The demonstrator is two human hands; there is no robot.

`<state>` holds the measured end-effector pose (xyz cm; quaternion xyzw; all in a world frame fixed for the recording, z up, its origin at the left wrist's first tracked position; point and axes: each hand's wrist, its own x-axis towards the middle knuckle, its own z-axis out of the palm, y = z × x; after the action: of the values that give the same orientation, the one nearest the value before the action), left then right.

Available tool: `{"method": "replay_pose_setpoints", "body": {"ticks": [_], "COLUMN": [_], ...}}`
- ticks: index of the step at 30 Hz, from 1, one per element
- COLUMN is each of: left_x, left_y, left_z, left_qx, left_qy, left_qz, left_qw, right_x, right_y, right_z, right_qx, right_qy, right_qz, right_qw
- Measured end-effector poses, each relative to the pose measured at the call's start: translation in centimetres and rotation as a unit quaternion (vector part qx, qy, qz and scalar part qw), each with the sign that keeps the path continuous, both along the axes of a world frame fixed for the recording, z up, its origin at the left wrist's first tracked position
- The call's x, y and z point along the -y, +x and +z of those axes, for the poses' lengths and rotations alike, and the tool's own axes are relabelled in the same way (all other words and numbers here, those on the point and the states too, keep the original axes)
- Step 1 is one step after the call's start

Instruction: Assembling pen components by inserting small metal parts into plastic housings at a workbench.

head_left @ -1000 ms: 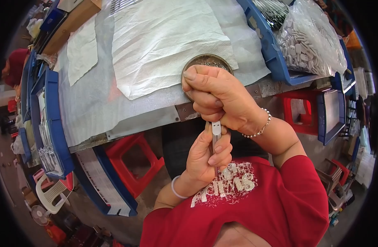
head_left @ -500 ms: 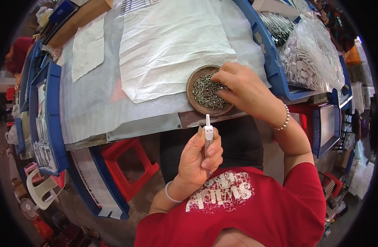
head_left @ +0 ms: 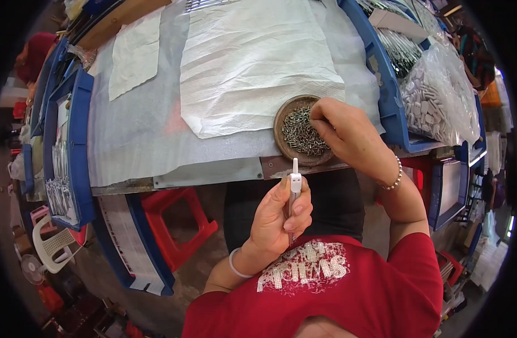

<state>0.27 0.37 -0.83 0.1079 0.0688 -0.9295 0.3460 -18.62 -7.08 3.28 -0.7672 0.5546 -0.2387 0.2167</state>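
My left hand is closed round a slim grey metal handle, held upright in front of my chest. On top of it sits a white plastic head with two small holes and a narrow tip pointing away from me. A round brown bowl stands at the table's near edge, filled with small metal screws. My right hand reaches over the bowl's right side, thumb and fingers pinched together at the screws. Whatever lies between those fingertips is too small to make out.
White paper covers the middle of the table. At right, a blue crate holds thin metal rods and a clear bag of white plastic pieces. Another blue crate stands at left. A red stool is below the table edge.
My right hand's fingers have gone from spread among the screws to pinched together. The view has shifted slightly; my left hand still holds the white-headed metal handle.
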Motion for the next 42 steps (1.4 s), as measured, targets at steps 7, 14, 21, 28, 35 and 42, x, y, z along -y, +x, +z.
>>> {"method": "replay_pose_setpoints", "body": {"ticks": [7, 14, 21, 28, 35, 42], "left_x": [0.1, -0.1, -0.6, -1.0, -1.3, -1.5], "left_y": [-0.2, -0.5, -0.9, -0.8, -0.8, -0.8], "left_z": [0.0, 0.6, 1.1, 1.5, 0.3, 0.1], "left_qx": [0.024, 0.062, 0.144, 0.154, 0.148, 0.151], "left_qy": [-0.033, -0.043, -0.093, -0.147, -0.192, -0.219], "left_qz": [0.008, 0.017, 0.047, 0.06, 0.078, 0.072], "left_qw": [0.999, 0.997, 0.984, 0.975, 0.967, 0.961], "right_x": [-2.3, -5.1, -6.8, -7.1, -7.1, -6.5], "right_y": [0.2, 0.8, 2.7, 3.1, 3.2, 3.1], "right_z": [1.5, 3.0, 2.0, 1.3, 1.6, 1.0], "right_qx": [0.331, 0.283, 0.224, 0.211, 0.229, 0.572], "right_qy": [0.124, 0.078, -0.09, -0.121, -0.064, 0.336], "right_qz": [-0.032, 0.062, 0.066, 0.059, 0.036, -0.016], "right_qw": [0.935, 0.954, 0.968, 0.968, 0.971, 0.748]}}
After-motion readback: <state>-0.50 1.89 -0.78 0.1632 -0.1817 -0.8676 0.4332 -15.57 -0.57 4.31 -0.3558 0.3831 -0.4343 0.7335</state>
